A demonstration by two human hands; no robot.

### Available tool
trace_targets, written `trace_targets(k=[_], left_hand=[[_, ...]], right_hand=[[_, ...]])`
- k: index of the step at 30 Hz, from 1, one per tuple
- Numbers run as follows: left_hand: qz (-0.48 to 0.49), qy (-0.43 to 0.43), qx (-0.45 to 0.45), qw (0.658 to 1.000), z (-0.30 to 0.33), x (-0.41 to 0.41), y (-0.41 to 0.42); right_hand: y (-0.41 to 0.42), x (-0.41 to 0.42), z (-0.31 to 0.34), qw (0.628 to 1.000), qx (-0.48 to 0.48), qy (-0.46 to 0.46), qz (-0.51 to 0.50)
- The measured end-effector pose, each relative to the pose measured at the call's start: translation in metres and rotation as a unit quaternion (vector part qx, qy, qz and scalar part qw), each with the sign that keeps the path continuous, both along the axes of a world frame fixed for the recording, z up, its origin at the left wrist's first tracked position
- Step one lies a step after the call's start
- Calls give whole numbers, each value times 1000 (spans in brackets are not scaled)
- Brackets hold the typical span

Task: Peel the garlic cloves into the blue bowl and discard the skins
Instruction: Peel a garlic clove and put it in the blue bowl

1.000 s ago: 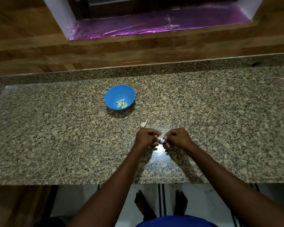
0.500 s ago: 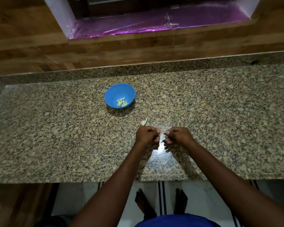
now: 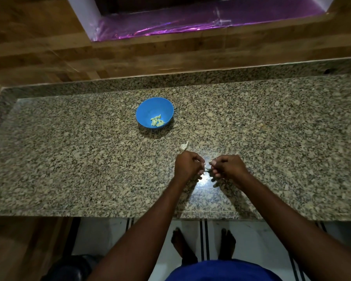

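A blue bowl (image 3: 154,112) stands on the granite counter (image 3: 69,159) and holds several pale peeled garlic cloves (image 3: 157,120). Nearer me, my left hand (image 3: 187,165) and my right hand (image 3: 228,169) are held close together just above the counter, fingers curled. Between their fingertips they pinch a small garlic clove (image 3: 206,168), mostly hidden by the fingers. A piece of unpeeled garlic (image 3: 184,146) with a pointed tip lies on the counter just beyond my left hand.
The counter's front edge runs just below my wrists, with my bare feet on the white floor beneath. A wooden wall and a purple foil-lined recess (image 3: 190,19) rise behind the counter. A dark hole (image 3: 330,71) sits at the back right.
Both hands have stayed together working at the clove, with only small finger shifts. The view has tilted slightly.
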State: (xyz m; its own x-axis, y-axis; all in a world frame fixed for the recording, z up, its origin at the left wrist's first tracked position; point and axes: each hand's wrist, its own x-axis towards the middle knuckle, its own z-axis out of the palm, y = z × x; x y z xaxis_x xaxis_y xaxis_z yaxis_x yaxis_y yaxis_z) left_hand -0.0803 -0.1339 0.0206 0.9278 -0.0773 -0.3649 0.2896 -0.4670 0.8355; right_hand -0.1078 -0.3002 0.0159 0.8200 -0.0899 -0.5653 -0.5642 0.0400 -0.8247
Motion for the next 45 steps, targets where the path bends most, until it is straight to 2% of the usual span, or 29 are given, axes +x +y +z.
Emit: trace_targets(k=[3, 8, 13, 15, 17, 20, 22, 25, 28, 30, 32, 34, 38, 45], left_hand=[[4, -37, 30, 999, 0, -1, 0], [15, 46, -115, 992, 4, -1, -3], [27, 54, -161, 985, 9, 3, -7], [25, 50, -174, 983, 9, 4, -6], [11, 42, -190, 981, 9, 4, -3], [-14, 32, -197, 980, 12, 7, 0], [-31, 14, -184, 982, 17, 8, 0], [-63, -41, -132, 988, 20, 12, 0], [-88, -84, -48, 991, 17, 17, -2], [-78, -92, -7, 993, 14, 16, -6], [-54, -71, -9, 996, 11, 14, -9], [-16, -17, -57, 998, 10, 14, -10], [41, 115, -184, 975, 13, 16, -7], [50, 137, -176, 974, -1, 12, -5]], right_hand=[[-1, 1, 2, 1000, 1, -17, 11], [-5, 6, 6, 999, 2, -29, 30], [-7, 11, 9, 992, -47, -92, 67], [-9, 13, 14, 991, -53, -89, 83], [-12, 15, 17, 994, -15, -56, 95], [-12, 18, 21, 990, 112, 29, 86], [-14, 21, 20, 975, 193, 88, 64], [-20, 24, 18, 959, 237, 147, 48], [-19, 24, 24, 971, 192, 134, 53], [-13, 24, 28, 992, 78, 70, 69], [-7, 23, 26, 997, -37, -2, 67], [-5, 21, 23, 994, -85, -36, 50], [-8, 17, 24, 998, -24, -52, 21], [-10, 17, 25, 1000, 6, -15, 15]])
